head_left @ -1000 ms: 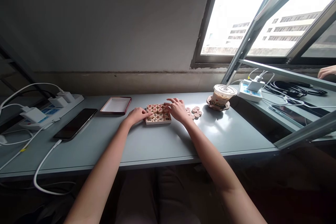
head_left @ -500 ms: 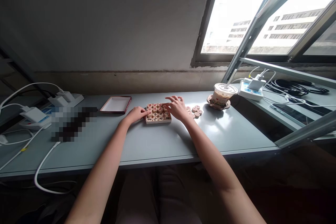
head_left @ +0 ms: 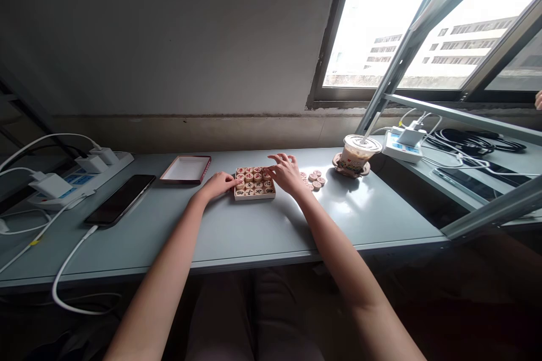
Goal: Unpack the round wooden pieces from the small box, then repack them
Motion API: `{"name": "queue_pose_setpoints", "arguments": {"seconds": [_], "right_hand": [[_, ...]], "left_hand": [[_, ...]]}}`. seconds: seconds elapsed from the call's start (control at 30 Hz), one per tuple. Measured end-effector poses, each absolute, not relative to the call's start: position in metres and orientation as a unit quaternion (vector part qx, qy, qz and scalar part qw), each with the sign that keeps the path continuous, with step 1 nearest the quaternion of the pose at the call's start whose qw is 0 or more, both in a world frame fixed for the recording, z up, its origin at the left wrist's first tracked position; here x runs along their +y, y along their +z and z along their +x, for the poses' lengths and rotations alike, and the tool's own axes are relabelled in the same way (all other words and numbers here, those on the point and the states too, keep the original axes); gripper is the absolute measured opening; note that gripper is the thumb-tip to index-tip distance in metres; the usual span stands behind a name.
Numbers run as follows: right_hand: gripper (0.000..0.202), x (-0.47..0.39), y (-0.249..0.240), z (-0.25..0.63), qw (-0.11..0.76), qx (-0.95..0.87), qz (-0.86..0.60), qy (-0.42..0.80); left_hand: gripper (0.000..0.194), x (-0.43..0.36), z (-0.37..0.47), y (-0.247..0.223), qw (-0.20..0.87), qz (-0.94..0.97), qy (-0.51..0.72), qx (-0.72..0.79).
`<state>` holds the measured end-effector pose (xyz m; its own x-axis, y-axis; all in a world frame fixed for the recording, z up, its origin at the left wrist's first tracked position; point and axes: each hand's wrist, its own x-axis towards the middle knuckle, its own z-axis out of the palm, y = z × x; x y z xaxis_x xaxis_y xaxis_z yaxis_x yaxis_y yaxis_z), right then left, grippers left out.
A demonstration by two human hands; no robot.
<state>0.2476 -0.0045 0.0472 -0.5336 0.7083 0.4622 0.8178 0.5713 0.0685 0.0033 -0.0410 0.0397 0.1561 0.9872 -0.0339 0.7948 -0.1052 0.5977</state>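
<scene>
A shallow box (head_left: pixel 255 197) on the desk holds rows of round wooden xiangqi pieces (head_left: pixel 249 184) with red and black characters. My left hand (head_left: pixel 218 185) grips the box's left side, its thumb and fingertips at the edge beside the pieces. Over the back right corner, my right hand (head_left: pixel 285 173) has thumb and index finger closed on a xiangqi piece (head_left: pixel 266 170), mostly covered by the fingers. Its other fingers are raised and stretched. Right of that hand lie several loose pieces (head_left: pixel 317 184), some partly hidden behind it.
The box lid (head_left: pixel 185 170) lies upturned at the left. Further left are a phone (head_left: pixel 121 200), a charging cable (head_left: pixel 63 287) and a power strip (head_left: pixel 80 180). A drink cup (head_left: pixel 359 153) with a straw stands at the right, near a metal frame (head_left: pixel 486 220). At the far right edge shows another person's hand (head_left: pixel 538 100).
Both hands keep almost the same place at the box. The view has shifted slightly, and part of another person's hand has come in at the right edge.
</scene>
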Motion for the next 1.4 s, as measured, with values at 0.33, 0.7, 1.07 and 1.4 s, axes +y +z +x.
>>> {"name": "queue_pose_setpoints", "arguments": {"seconds": [0.33, 0.7, 1.07, 1.4], "right_hand": [[0.036, -0.01, 0.043, 0.238, 0.196, -0.884, -0.408, -0.117], [0.042, -0.006, 0.037, 0.235, 0.185, -0.883, -0.428, -0.059], [0.045, -0.008, 0.04, 0.236, 0.215, -0.871, -0.436, -0.069], [0.043, -0.011, 0.042, 0.237, 0.205, -0.874, -0.424, -0.12]], "left_hand": [[0.057, -0.043, 0.005, 0.042, 0.252, 0.714, 0.19, 0.625], [0.057, -0.042, 0.004, 0.041, 0.247, 0.717, 0.187, 0.625], [0.057, -0.042, 0.004, 0.04, 0.245, 0.72, 0.189, 0.621], [0.055, -0.041, 0.004, 0.04, 0.244, 0.717, 0.194, 0.623]]}}
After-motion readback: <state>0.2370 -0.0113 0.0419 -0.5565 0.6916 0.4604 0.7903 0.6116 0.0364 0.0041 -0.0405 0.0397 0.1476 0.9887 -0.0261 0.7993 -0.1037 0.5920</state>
